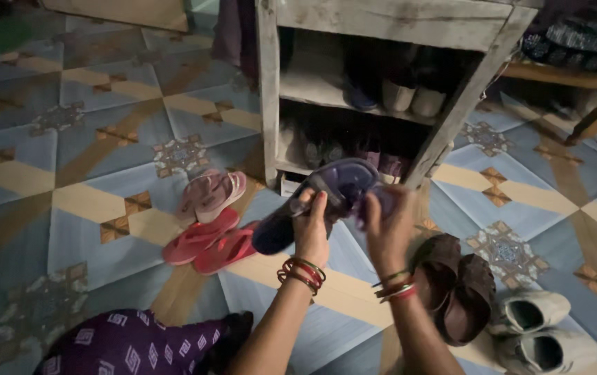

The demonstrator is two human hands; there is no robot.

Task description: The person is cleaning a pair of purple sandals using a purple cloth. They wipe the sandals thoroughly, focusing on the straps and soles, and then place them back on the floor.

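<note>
My left hand (310,232) grips a dark purple sandal (312,198) by its side and holds it tilted above the floor, in front of a wooden shoe rack (268,97). My right hand (389,226) pinches a strap at the sandal's upper end. Both wrists wear red and gold bangles. The strap end is blurred.
On the patterned tile floor lie a pink pair of flip-flops (211,194) and a red pair (208,243) to the left, brown shoes (455,288) and pale sneakers (538,330) to the right. The rack's shelves hold several shoes. A wooden bench leg (594,121) stands at the far right.
</note>
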